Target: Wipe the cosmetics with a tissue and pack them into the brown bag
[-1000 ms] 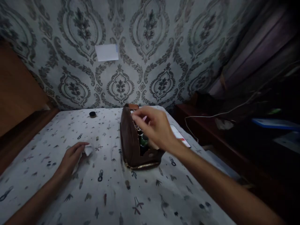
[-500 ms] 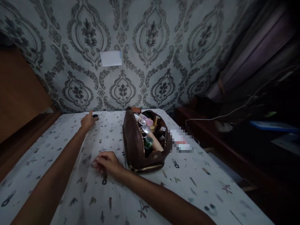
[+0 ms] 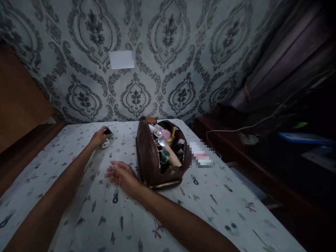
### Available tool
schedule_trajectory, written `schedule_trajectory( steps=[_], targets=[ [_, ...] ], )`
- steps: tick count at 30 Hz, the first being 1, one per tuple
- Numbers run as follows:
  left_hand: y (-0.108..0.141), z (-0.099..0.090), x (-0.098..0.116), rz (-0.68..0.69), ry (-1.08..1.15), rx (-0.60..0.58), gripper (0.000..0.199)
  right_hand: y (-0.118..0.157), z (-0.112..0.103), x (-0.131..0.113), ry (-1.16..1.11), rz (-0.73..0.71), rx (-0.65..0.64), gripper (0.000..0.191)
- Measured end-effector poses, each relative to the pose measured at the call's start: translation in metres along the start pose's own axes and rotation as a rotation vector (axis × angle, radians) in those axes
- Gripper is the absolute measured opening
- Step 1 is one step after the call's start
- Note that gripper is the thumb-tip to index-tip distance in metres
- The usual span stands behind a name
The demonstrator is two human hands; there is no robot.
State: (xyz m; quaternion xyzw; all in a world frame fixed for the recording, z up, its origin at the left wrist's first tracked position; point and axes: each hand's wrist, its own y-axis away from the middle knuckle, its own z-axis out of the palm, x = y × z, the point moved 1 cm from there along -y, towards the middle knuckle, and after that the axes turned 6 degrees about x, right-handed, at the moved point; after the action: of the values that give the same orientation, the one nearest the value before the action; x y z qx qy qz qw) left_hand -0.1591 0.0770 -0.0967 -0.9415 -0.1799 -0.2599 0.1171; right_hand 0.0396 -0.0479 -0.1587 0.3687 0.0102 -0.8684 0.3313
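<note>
The left hand [image 3: 98, 136] gripped a black container [image 3: 107, 132] at its fingertips, white tissue [image 3: 105, 143] beside it; the right hand [image 3: 124, 177], curled moments earlier, spread open

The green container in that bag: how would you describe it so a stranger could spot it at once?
On the white patterned cloth stands an open dark brown zip bag. Inside, towards the end nearest the camera, the green container sits beside a beige tube. Its green colour sets it apart from its neighbours.
</note>
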Motion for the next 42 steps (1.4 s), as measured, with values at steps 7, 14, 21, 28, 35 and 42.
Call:
schedule_trajectory(
  steps=[7, 14, 21, 28, 35, 42],
  targets=[
    [0.128, -0.009, 0.002, 0.283, 0.652, -0.331, 0.055, 0.001, 0.003, -0.005, -0.058, -0.079, 0.099, 0.048],
    [0.166, -0.032, 0.001, 0.225, 0.721, -0.388, 0.064, 0.009, 0.007, -0.004, -0.016, -0.121, 0.107, 0.05],
    [0.179, -0.017, 0.002, -0.017, 0.892, 0.263, 0.046, 0.022, 0.004, -0.002, 0.035, -0.185, 0.143, 0.051],
    [0.213, 0.005, 0.005, 0.423, 0.674, 0.11, 0.045, 0.023, 0.002, 0.003, 0.281, -0.313, 0.1, 0.051],
    [0.205, 0.006, -0.007, 0.344, 0.653, 0.199, 0.044, 0.023, 0.003, 0.001, 0.059, -0.166, 0.03, 0.05],
    [0.208, 0.002, -0.007, 0.39, 0.494, 0.205, 0.032, 0.022, -0.001, -0.002, -0.041, -0.138, 0.063, 0.043]
  ],
)
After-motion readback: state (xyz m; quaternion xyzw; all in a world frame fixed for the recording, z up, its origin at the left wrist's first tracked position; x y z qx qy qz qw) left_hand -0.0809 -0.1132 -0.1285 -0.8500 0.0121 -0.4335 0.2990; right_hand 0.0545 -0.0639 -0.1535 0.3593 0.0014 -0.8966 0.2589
